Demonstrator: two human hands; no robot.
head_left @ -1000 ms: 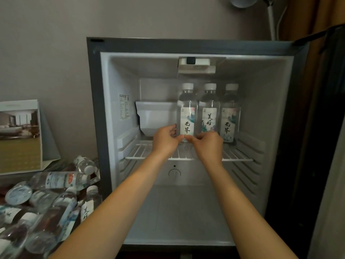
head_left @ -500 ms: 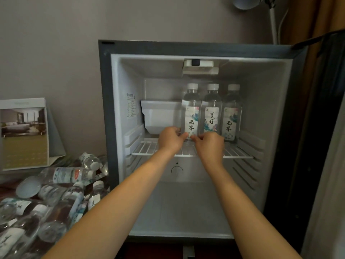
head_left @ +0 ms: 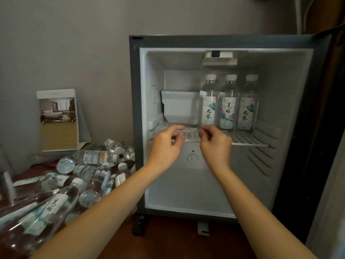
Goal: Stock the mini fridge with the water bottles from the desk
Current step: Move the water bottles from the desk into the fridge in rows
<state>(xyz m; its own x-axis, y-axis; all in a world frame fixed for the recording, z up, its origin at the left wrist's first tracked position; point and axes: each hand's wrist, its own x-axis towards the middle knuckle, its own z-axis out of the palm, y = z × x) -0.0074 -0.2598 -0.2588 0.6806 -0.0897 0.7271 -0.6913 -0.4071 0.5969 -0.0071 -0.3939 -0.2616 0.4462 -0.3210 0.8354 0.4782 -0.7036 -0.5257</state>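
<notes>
The mini fridge (head_left: pixel 134 109) stands open on the wooden desk (head_left: pixel 168 242). Three upright water bottles with white caps stand in a row on its wire shelf (head_left: pixel 249 141): left bottle (head_left: pixel 208 107), middle bottle (head_left: pixel 228 109), right bottle (head_left: pixel 248 109). My left hand (head_left: pixel 166 146) hovers in front of the shelf, fingers loosely curled, holding nothing. My right hand (head_left: pixel 214 146) is just below the left bottle's base, fingertips close to it, holding nothing. A pile of water bottles (head_left: pixel 89 180) lies on the desk left of the fridge.
A white freezer box (head_left: pixel 179 107) fills the shelf's left rear. The lower fridge compartment (head_left: pixel 186 193) holds nothing. A standing brochure card (head_left: pixel 57 118) leans by the wall behind the pile. The dark fridge door (head_left: pixel 317 128) hangs open at the right.
Both hands have let go of the left bottle and drawn back and apart from it. The view has shifted, so the fridge sits further right.
</notes>
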